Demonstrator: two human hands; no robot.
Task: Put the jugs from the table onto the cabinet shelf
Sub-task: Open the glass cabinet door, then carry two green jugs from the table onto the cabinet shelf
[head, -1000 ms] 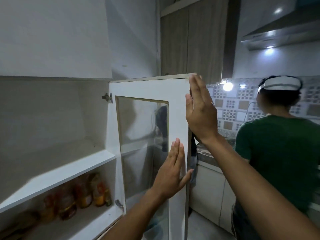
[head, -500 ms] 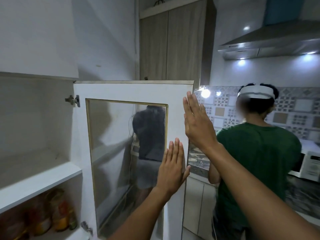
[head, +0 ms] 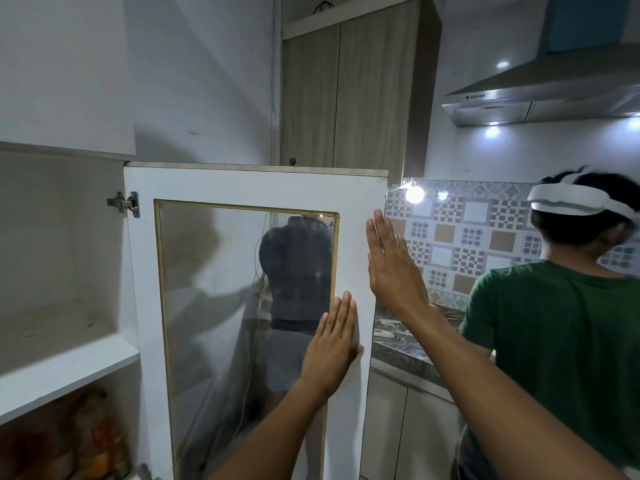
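Note:
The white cabinet door (head: 256, 187) with a glass pane stands swung wide open in front of me. My left hand (head: 332, 344) lies flat, fingers together, against the door's right frame. My right hand (head: 391, 265) is flat and upright at the door's right edge, higher up. Neither hand holds anything. The cabinet's white shelf (head: 69, 372) at the left is bare on top. No jugs and no table are in view.
Packets of food (head: 86, 441) sit on the lower cabinet level. A person in a green shirt (head: 561, 341) with a white head strap stands close at the right by a marble counter (head: 401, 337). A range hood (head: 540, 98) hangs above.
The door has swung further open to the right. My right hand has let go of the door's top edge and dropped to its side edge; my view has turned right.

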